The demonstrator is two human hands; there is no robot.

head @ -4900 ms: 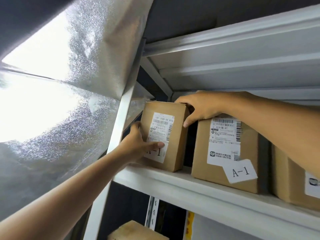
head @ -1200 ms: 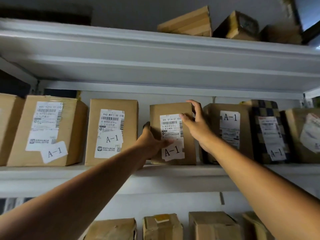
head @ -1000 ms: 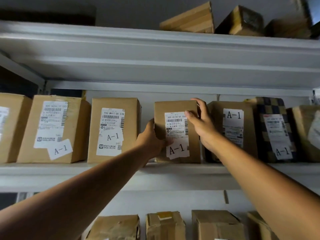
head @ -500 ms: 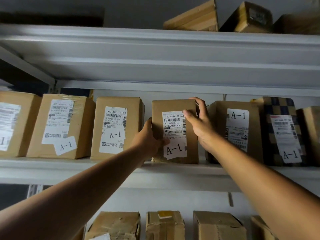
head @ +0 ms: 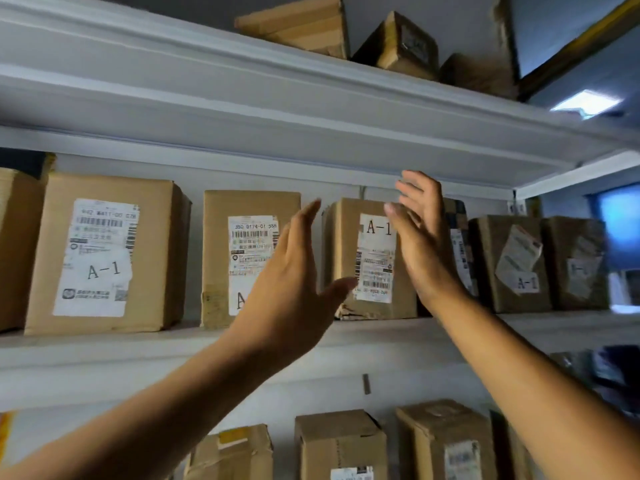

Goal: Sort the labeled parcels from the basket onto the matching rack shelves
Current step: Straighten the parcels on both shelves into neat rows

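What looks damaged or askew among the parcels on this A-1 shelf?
The parcel behind the right hand, with A-1 at its label's top, has a crushed, torn bottom edge. Further right, one parcel's label sits crooked.

A single head-worn wide-angle view looks forward and tilted upward, so the underside of the upper shelf (head: 311,109) fills the band from 10 to 2 o'clock and the ceiling shows at 1 o'clock. It stands close to the rack, about at arm's reach, with the middle shelf (head: 104,358) crossing the frame just below centre and both forearms entering from 7 and 5 o'clock. The frame leans, its right side dropping, and wide-angle bending curves the shelf edges.
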